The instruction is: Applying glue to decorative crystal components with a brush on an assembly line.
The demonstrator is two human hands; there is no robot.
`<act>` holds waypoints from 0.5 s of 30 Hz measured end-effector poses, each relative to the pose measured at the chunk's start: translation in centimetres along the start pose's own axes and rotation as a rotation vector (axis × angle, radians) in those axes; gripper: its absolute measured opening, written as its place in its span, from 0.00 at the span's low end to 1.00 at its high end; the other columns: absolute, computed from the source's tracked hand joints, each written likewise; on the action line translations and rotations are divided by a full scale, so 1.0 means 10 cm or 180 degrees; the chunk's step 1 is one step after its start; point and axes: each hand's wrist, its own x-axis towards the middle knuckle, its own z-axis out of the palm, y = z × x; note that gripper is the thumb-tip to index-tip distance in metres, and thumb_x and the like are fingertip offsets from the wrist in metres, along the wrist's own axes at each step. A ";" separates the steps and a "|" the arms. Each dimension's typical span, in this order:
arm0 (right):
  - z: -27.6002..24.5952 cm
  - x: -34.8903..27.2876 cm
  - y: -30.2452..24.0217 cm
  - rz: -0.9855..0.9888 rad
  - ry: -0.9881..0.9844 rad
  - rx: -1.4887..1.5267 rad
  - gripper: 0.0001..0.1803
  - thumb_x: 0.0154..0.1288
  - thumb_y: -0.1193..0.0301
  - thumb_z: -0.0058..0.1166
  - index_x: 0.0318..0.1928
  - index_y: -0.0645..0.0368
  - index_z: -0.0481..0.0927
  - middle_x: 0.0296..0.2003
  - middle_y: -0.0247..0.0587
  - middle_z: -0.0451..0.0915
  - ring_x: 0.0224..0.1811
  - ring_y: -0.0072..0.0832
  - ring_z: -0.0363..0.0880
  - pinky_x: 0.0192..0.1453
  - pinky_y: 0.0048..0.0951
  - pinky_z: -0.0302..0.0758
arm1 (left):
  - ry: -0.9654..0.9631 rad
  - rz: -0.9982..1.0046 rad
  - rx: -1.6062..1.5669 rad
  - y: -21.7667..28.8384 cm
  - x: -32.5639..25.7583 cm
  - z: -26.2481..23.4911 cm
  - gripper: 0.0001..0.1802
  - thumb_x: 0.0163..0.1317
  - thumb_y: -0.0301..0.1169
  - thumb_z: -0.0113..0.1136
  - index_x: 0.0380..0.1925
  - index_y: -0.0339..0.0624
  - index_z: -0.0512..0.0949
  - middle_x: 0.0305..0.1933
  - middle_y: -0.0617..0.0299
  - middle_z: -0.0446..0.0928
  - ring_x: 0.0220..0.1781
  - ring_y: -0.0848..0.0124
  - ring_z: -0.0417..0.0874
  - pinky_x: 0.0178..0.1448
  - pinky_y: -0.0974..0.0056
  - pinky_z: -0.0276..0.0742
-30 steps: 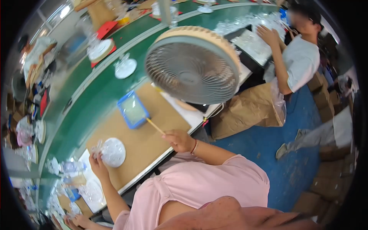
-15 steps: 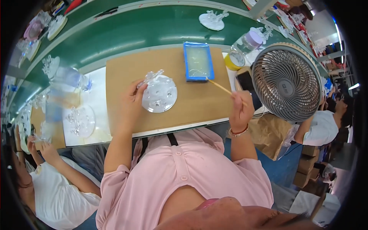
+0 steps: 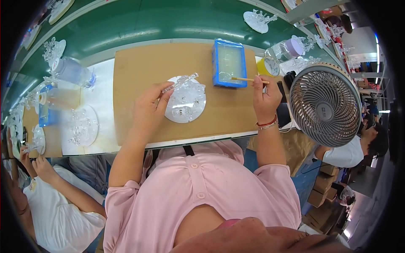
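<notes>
Wooden stick [image 3: 249, 79] swung sideways — tip over rectangular blue tray [image 3: 216, 63].

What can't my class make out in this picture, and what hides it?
Stick tip: head view; too small to tell whether it touches the blue tray's contents.
Stick's gripped part: head view; hidden by the right hand's fingers.
Underside of the round white base: head view; hidden by its own top.
Fan's stand: head view; hidden by its round cage.
Upper-left disc: head view; cut off by the top edge.
</notes>
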 end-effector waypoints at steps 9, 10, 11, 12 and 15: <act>0.01 0.07 -0.01 -0.0038 -0.0308 0.0069 0.09 0.68 0.69 0.53 0.36 0.65 0.77 0.24 0.38 0.81 0.27 0.19 0.78 0.32 0.20 0.72 | -0.0019 0.0281 0.0000 0.03 0.00 -0.03 0.11 0.56 0.25 0.64 0.41 0.39 0.79 0.42 0.56 0.81 0.37 0.66 0.83 0.41 0.66 0.79; 0.00 0.07 -0.01 0.0039 -0.0290 0.0191 0.09 0.68 0.70 0.52 0.36 0.65 0.76 0.25 0.38 0.81 0.27 0.19 0.78 0.32 0.20 0.71 | -0.0032 0.0271 0.0012 0.01 -0.01 -0.05 0.11 0.56 0.25 0.64 0.41 0.39 0.79 0.42 0.56 0.81 0.37 0.66 0.83 0.41 0.66 0.79; 0.01 0.08 0.00 0.0041 -0.0304 0.0196 0.09 0.68 0.70 0.52 0.36 0.65 0.76 0.25 0.38 0.81 0.27 0.19 0.78 0.32 0.20 0.71 | -0.0045 0.0261 0.0024 -0.01 -0.02 -0.06 0.12 0.56 0.26 0.64 0.41 0.39 0.80 0.41 0.57 0.81 0.37 0.67 0.83 0.41 0.66 0.79; 0.01 0.08 0.01 0.0019 -0.0307 0.0306 0.09 0.68 0.70 0.52 0.36 0.65 0.76 0.25 0.38 0.81 0.28 0.19 0.78 0.32 0.19 0.71 | -0.0050 0.0247 0.0024 -0.01 -0.02 -0.07 0.12 0.56 0.26 0.64 0.41 0.39 0.80 0.41 0.57 0.81 0.37 0.67 0.83 0.41 0.66 0.79; 0.02 0.09 0.02 -0.0132 -0.0442 0.0296 0.08 0.69 0.71 0.52 0.37 0.65 0.76 0.26 0.37 0.81 0.28 0.18 0.77 0.33 0.18 0.71 | -0.0025 0.0140 0.0083 -0.03 -0.04 -0.07 0.12 0.56 0.25 0.64 0.41 0.40 0.80 0.40 0.58 0.81 0.36 0.67 0.84 0.40 0.66 0.78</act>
